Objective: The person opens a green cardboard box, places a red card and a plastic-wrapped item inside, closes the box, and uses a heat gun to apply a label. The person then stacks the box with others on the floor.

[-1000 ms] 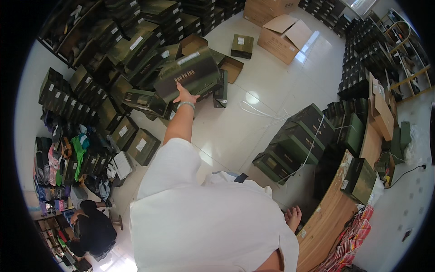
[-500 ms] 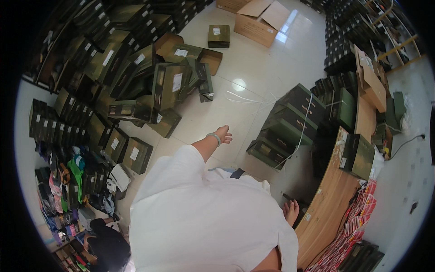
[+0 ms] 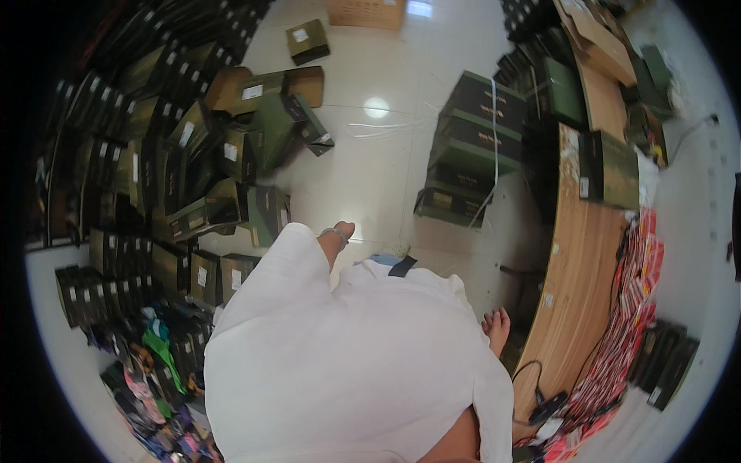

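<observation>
My left hand (image 3: 345, 229), with a bracelet at the wrist, hangs over the tiled floor in front of me. Its fingers are foreshortened, so their pose does not show; no object is visible in it. Close to the wooden counter (image 3: 573, 309), my right hand (image 3: 498, 320) is empty, with fingers loosely bent and apart. Ahead on the right stands a stack of dark green shoeboxes (image 3: 467, 166) bound with a pale strap (image 3: 495, 131). Left of my left hand, loose green shoeboxes (image 3: 268, 214) lie tilted in a heap.
A single shoebox (image 3: 308, 42) sits on the floor ahead, near a large cardboard carton (image 3: 367, 11). Another shoebox (image 3: 610, 170) stands on the counter. Red-and-white packets (image 3: 629, 285) line the counter's right side. Colourful items (image 3: 158, 347) crowd the lower left. Loose clear straps (image 3: 382, 130) lie on the floor.
My view has turned, and the strapped stack and counter appear further left and higher. My left hand was spread out and now looks drawn in. The person at lower left is out of view.
</observation>
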Available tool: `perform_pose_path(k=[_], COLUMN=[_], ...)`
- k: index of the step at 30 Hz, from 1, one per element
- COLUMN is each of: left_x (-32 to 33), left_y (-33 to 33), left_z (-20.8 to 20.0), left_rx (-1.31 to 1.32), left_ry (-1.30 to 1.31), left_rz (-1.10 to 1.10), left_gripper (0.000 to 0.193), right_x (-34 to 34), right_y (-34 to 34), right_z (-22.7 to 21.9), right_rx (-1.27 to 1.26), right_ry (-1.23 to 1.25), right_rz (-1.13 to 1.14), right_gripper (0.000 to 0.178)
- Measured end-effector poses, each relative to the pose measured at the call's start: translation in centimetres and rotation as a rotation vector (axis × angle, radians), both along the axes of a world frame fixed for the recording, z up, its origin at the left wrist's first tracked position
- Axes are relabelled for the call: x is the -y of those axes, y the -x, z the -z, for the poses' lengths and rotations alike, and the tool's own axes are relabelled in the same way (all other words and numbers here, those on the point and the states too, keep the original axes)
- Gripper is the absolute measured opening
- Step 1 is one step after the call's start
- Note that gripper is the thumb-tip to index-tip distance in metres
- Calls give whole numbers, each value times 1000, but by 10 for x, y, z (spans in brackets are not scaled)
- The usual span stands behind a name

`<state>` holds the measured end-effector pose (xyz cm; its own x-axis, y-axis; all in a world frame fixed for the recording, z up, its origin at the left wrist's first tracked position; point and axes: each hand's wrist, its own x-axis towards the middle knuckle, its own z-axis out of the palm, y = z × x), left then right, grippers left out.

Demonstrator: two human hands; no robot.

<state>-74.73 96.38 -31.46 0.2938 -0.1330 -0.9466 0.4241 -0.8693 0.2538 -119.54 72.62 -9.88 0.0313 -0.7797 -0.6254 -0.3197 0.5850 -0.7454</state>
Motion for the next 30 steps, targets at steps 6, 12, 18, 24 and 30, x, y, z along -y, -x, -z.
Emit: perform_pose_path(k=[6,12,18,24,30], left_x=[14,57,-43,-144,-229], left_y=[33,16,46,165,267], left_z=[30,25,15,-92,-103], left_rx=[65,436,136,-109,-45], left_ry=[27,285,305,-74,-145], left_rz=[398,856,1193,1055,689], left_gripper=[35,32,37,36,36], right_x=[-17,-39,-39,0,32], right_y=[27,38,66,89,113], right_z=[-10,-1,18,27,49], right_rx=[-42,-31,-50,-56,-58], right_ry=[20,-8,-108,-32,-21], right_rz=[67,104,-8,-221,-429], right_gripper=[47,47,46,43,44])
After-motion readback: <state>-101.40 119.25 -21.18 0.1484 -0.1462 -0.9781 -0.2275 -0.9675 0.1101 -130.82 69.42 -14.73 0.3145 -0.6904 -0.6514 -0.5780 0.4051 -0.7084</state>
